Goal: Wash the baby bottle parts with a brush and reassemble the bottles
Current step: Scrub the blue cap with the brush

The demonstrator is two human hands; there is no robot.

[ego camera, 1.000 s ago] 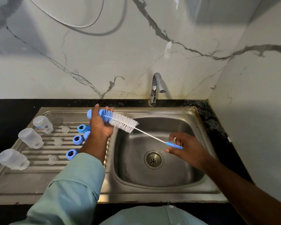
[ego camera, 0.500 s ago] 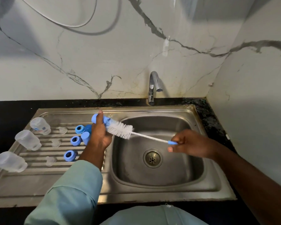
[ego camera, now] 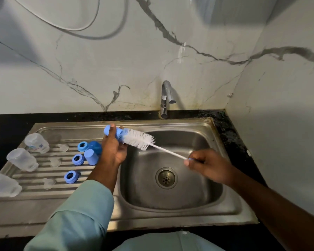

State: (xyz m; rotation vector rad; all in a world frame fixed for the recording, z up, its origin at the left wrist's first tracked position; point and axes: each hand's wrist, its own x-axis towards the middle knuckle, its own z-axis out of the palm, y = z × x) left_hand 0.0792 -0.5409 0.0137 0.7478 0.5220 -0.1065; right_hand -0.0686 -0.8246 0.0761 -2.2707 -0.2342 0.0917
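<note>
My left hand point(ego camera: 113, 150) grips a blue bottle cap point(ego camera: 116, 133) over the left rim of the sink basin point(ego camera: 203, 138). The white bristle head of the bottle brush point(ego camera: 139, 139) sits partly inside the cap's open end. My right hand point(ego camera: 205, 163) pinches the brush's blue handle end over the basin. On the drainboard point(ego camera: 43, 200) to the left lie three clear bottles point(ego camera: 23, 159), three blue collar rings point(ego camera: 78, 159), two more blue caps point(ego camera: 92, 156) and three clear teats point(ego camera: 55, 162).
A chrome tap point(ego camera: 165, 98) stands behind the basin, shut off. The drain point(ego camera: 166, 178) is in the basin's middle. A black counter point(ego camera: 230, 134) borders the sink, with marble walls behind and close on the right.
The brush has slid further left into the blue cap as my right hand moved in toward it. The view has shifted slightly.
</note>
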